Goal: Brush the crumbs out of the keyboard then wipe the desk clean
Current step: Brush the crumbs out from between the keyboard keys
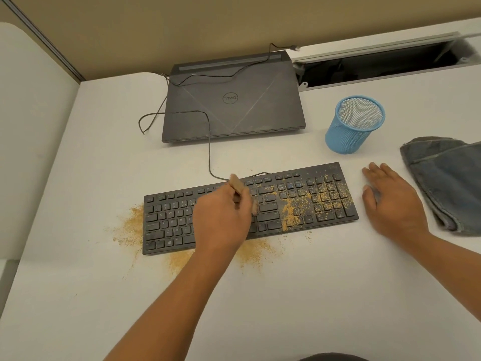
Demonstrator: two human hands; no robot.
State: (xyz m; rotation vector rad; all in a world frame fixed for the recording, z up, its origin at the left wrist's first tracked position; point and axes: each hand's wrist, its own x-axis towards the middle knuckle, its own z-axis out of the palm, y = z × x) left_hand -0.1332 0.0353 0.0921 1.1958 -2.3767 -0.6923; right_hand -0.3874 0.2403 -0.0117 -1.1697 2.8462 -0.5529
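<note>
A blurred brush [236, 185] gripped in the left hand [221, 217] over the middle of the keyboard [169, 220].
Crumbs [299, 204] cover the keys toward 3 o'clock and lie on the surface [286, 295] at the keyboard's 9 and 6 o'clock edges. The right hand [390, 204] lies flat beside its 3 o'clock end. A closed laptop [234, 100] sits at 12 o'clock, a blue mesh cup [351, 126] at 1 o'clock.

We see a white counter [286, 295] bearing a black keyboard [169, 220], closed laptop [231, 100], blue mesh cup [348, 131], folded grey cloth [447, 183] and scattered crumbs [130, 225].
</note>
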